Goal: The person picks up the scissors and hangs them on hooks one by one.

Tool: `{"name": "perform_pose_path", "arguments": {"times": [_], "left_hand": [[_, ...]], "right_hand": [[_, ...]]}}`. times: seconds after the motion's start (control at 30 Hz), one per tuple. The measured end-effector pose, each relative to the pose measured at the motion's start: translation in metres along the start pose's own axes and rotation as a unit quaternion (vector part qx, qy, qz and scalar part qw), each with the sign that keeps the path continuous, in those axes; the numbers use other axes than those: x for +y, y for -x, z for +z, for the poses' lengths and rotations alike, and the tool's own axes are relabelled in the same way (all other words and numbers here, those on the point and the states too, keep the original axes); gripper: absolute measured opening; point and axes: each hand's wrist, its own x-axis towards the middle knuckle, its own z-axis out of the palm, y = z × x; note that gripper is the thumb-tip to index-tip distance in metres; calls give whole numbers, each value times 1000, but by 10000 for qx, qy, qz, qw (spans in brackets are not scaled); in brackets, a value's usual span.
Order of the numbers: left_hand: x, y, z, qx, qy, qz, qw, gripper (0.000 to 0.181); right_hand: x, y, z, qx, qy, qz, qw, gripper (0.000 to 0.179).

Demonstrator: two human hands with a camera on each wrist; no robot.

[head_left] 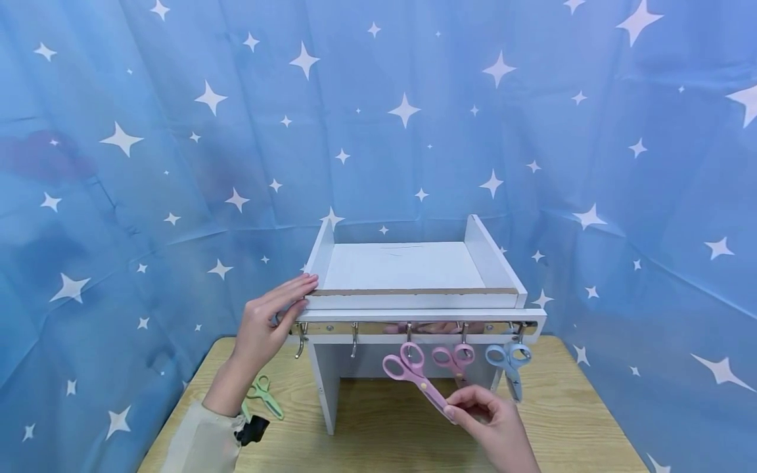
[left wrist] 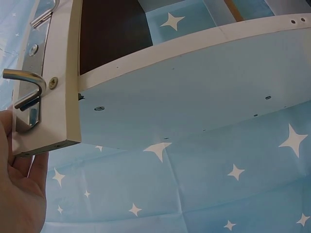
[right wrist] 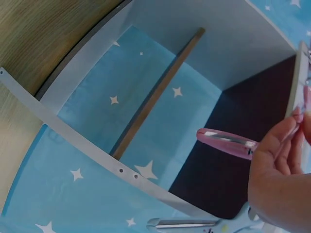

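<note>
My left hand (head_left: 266, 322) grips the left end of a white shelf (head_left: 408, 301) with a metal hook rail (head_left: 340, 328) along its front. In the left wrist view, the fingers (left wrist: 36, 170) reach behind the rail's end. My right hand (head_left: 493, 424) pinches pinkish-purple scissors (head_left: 421, 381) by the blade end, handles up. Their upper ring overlaps the middle hook (head_left: 409, 332); whether it is looped over cannot be told. Pink scissors (head_left: 454, 358) hang just right of them, and blue scissors (head_left: 510, 364) hang from the rightmost hook.
Green scissors (head_left: 267, 397) lie on the wooden table (head_left: 568, 407) left of the shelf, partly behind my left forearm. The two left hooks (head_left: 355, 341) carry nothing. A starry blue curtain (head_left: 378, 131) surrounds the table.
</note>
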Motion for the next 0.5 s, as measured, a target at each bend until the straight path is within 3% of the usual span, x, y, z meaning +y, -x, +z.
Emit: {"name": "perform_pose_path", "arguments": {"times": [0.5], "left_hand": [[-1,1,1,34,15,0,10000,41]], "right_hand": [[11,-2,3,-8,105,-186,9998,6]]}}
